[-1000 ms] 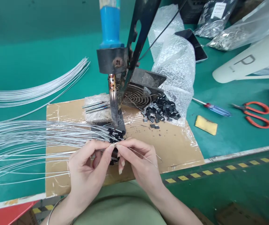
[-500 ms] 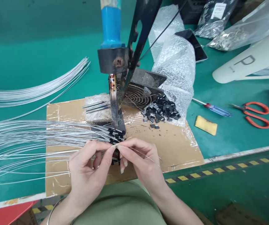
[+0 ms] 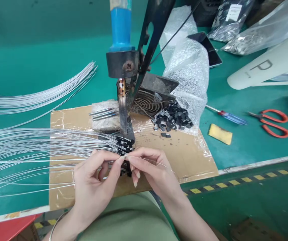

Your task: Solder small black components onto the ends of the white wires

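Observation:
My left hand [image 3: 96, 182] and my right hand [image 3: 150, 170] meet fingertip to fingertip just in front of a mounted soldering iron [image 3: 122, 67]. Both pinch one thin white wire [image 3: 156, 163], whose free end runs off to the right over my right hand. Whether a small black part sits between the fingertips I cannot tell. A fan of several white wires [image 3: 33, 147] with small black parts [image 3: 125, 144] at their ends lies on the cardboard sheet [image 3: 189, 157] under the iron's tip.
A pile of loose black parts [image 3: 172, 118] lies on bubble wrap [image 3: 188, 73] beside a fan grille [image 3: 146, 102]. To the right lie a yellow sponge [image 3: 220, 134], a screwdriver [image 3: 228, 116], orange scissors [image 3: 272, 122], a phone [image 3: 209, 48] and a white tube [image 3: 267, 65]. More wires [image 3: 41, 97] curve at the far left.
My right hand has shifted slightly right and down, and the wire's free end has swung a little higher. My left hand has hardly moved.

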`<action>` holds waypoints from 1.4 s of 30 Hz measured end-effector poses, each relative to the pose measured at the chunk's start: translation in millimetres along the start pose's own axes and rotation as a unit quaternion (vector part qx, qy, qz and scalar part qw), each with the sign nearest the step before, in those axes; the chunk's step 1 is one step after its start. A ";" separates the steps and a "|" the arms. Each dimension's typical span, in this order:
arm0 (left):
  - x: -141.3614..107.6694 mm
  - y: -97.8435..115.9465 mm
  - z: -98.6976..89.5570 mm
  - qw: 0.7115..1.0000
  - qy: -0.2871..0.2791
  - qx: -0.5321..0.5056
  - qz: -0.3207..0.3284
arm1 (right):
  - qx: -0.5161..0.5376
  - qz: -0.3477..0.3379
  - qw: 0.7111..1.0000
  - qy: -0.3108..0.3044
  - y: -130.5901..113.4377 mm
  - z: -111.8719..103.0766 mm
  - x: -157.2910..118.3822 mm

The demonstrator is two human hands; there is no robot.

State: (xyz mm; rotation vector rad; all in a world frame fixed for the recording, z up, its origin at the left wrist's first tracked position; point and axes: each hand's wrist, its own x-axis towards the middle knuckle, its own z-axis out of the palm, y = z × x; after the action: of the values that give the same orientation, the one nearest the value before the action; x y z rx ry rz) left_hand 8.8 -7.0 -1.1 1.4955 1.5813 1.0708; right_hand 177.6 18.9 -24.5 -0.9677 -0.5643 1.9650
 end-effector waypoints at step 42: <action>10.6 20.4 2.6 0.981 0.081 -0.050 -0.167 | -0.289 -0.322 0.844 0.316 -17.8 -45.3 -10.3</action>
State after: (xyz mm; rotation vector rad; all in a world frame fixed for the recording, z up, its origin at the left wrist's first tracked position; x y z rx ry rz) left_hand 18.7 3.6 16.9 1.0492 1.7854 1.0782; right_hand 226.1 20.9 -35.2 -1.4662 -0.9573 0.7954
